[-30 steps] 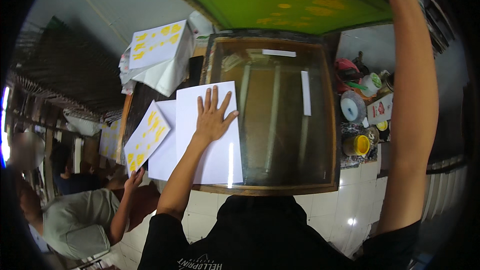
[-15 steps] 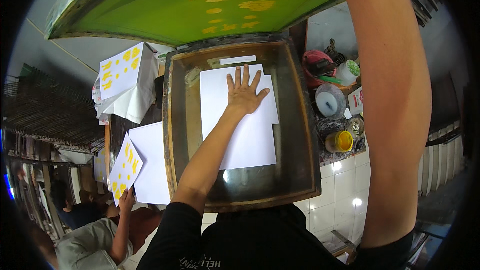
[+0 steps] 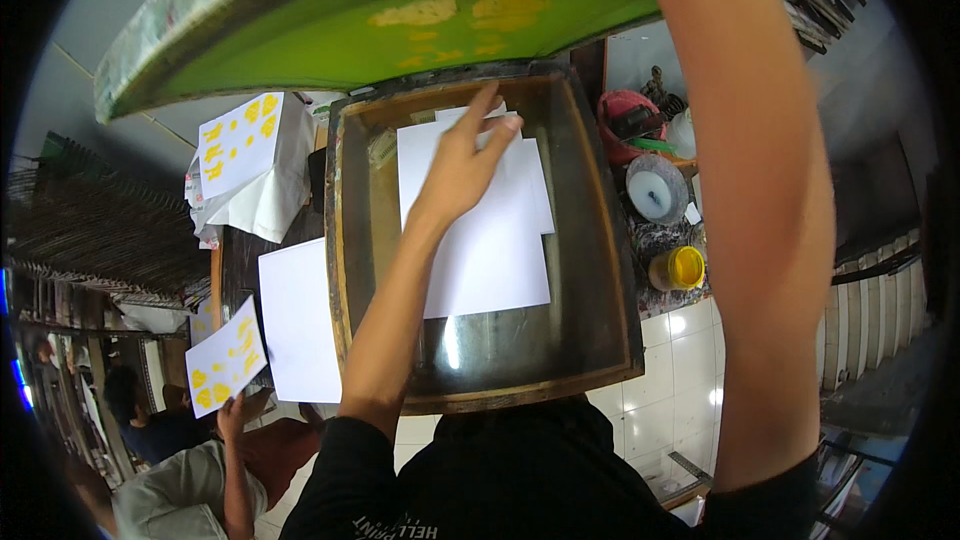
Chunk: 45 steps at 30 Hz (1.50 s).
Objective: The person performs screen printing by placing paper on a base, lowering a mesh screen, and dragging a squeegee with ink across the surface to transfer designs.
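Observation:
My left hand (image 3: 462, 162) is over the white sheet of paper (image 3: 490, 265), its thumb and fingers apart and a little blurred, with nothing seen in it. Slightly askew, the sheet lies on other white paper, whose edges show on the right and at the top. Under them is a glass-topped printing table (image 3: 590, 330) with a brown wooden frame. Beyond it, a green printing screen (image 3: 310, 80) with yellow patches is raised at a tilt. My right forearm (image 3: 765, 240) reaches up past the top edge beside that screen; the right hand itself is out of sight.
At left, a person's hand (image 3: 231, 418) holds a yellow-printed sheet (image 3: 228, 358). Blank paper (image 3: 298, 325) lies beside the table, and a printed sheet (image 3: 236, 152) tops a stack. To the right stand a yellow ink jar (image 3: 678, 268) and a pink basin (image 3: 618, 145).
My left hand has lifted from flat on the paper and turned, its fingers drawn closer together. The screen is tilted lower. At left, the person's printed sheet has swung round and down.

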Tool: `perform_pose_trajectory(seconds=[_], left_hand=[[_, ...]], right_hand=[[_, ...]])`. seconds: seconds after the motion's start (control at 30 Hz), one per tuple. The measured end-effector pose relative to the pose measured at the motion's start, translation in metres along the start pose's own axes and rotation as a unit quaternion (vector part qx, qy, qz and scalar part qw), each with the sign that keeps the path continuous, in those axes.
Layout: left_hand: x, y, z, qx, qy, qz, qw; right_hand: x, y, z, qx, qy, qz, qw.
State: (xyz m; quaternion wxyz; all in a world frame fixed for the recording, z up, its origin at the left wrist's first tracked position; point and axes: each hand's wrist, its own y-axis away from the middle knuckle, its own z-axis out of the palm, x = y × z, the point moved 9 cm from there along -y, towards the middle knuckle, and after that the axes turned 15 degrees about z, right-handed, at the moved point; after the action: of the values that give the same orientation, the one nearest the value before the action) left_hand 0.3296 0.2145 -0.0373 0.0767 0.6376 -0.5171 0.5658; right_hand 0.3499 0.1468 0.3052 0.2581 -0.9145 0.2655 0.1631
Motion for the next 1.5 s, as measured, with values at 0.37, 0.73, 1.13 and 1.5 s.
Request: perform_pose_trajectory(seconds=[0.37,0.73,1.13,1.5], left_hand=[[0.084,0.278,-0.046,0.109,0.373,-0.267,0.882],[0.007,0.382,0.016,0.242,0.548,-0.457,0.657],[0.002,0.393,0.019,0.234,0.507,-0.499,0.663],[0.006,0.399,0.018,0.238,0.480,-0.518,0.667]], right_hand=[[0.089,0.196,0.139,-0.069,-0.068,-0.021,0.995],[0.132,0.297,0.296,-0.290,0.044,-0.034,0.955],[0.133,0.214,0.314,-0.128,0.077,-0.115,0.982],[0.163,0.040,0.382,-0.082,0.126,-0.120,0.981]])
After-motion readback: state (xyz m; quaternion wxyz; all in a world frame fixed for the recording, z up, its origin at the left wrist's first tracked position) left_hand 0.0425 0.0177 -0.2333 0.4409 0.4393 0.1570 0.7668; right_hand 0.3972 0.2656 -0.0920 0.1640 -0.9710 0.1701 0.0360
